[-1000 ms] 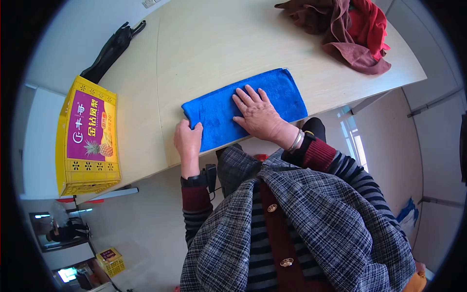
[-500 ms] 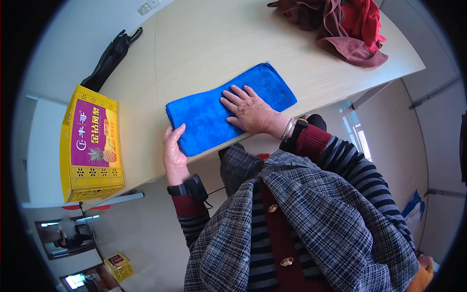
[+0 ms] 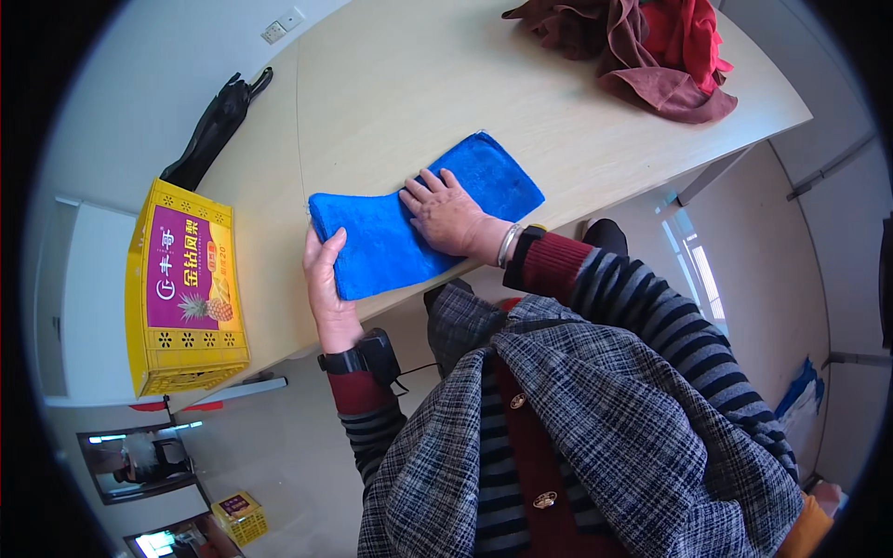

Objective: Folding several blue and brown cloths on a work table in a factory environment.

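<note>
A folded blue cloth (image 3: 502,177) lies flat near the front edge of a pale wooden table (image 3: 409,84). My right hand (image 3: 448,212) rests palm down on the middle of the cloth with its fingers spread. At the cloth's left end my left hand (image 3: 323,279) grips the edge, thumb on top. Both forearms come up from the lower edge in red-cuffed striped sleeves. A dark device is strapped to my left wrist.
A yellow and purple carton (image 3: 186,288) stands on the table's left part. A black folded umbrella (image 3: 214,126) lies behind it. A heap of red and maroon clothes (image 3: 651,46) sits at the far right corner. Grey floor shows below the table edge.
The view has shifted. My left hand has slid along the cloth's left end and now holds its edge; my right hand stays flat on the cloth.
</note>
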